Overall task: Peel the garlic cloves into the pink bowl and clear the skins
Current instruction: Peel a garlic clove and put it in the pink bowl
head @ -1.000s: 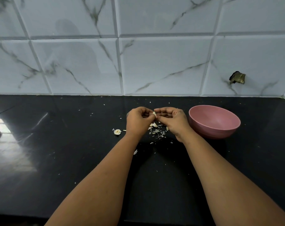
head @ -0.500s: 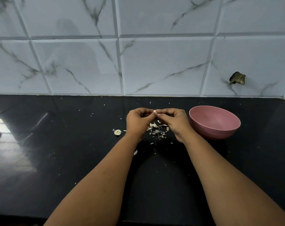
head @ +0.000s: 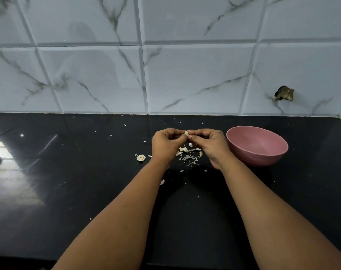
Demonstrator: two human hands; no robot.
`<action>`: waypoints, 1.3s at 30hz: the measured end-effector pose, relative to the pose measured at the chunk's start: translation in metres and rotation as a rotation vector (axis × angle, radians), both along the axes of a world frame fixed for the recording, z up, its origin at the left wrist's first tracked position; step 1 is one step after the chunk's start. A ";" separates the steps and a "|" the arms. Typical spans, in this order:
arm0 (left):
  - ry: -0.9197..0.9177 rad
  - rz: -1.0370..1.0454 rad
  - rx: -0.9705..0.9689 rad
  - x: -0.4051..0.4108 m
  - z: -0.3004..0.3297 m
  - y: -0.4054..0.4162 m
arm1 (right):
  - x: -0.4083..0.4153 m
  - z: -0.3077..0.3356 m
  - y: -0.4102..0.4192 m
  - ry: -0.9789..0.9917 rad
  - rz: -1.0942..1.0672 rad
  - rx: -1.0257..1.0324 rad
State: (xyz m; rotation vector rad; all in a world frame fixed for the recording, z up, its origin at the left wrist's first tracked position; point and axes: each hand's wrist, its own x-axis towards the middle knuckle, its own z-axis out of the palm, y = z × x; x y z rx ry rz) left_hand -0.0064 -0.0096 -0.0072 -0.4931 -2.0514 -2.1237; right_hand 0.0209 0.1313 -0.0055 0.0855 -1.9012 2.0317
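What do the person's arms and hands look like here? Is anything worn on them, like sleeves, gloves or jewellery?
Both forearms are bare as far as the view shows: no sleeves show. The left hand and right hand wear no gloves, and no watch, bracelet or ring shows. The nails cannot be made out.

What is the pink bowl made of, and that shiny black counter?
The pink bowl looks like matte plastic, maybe wheat-straw or melamine: dull even color, faint ridges outside. The black counter looks like polished stone, probably granite: it mirrors window light and shows tiny specks.
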 end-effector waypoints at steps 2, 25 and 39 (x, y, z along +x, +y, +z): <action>0.023 0.021 -0.034 -0.001 -0.001 0.000 | 0.000 0.000 -0.001 0.002 -0.003 0.008; -0.044 -0.102 0.027 -0.008 -0.009 0.009 | -0.005 -0.002 0.002 -0.039 -0.154 0.153; 0.037 0.029 -0.135 -0.004 -0.007 0.005 | -0.006 0.000 0.001 0.071 -0.179 0.275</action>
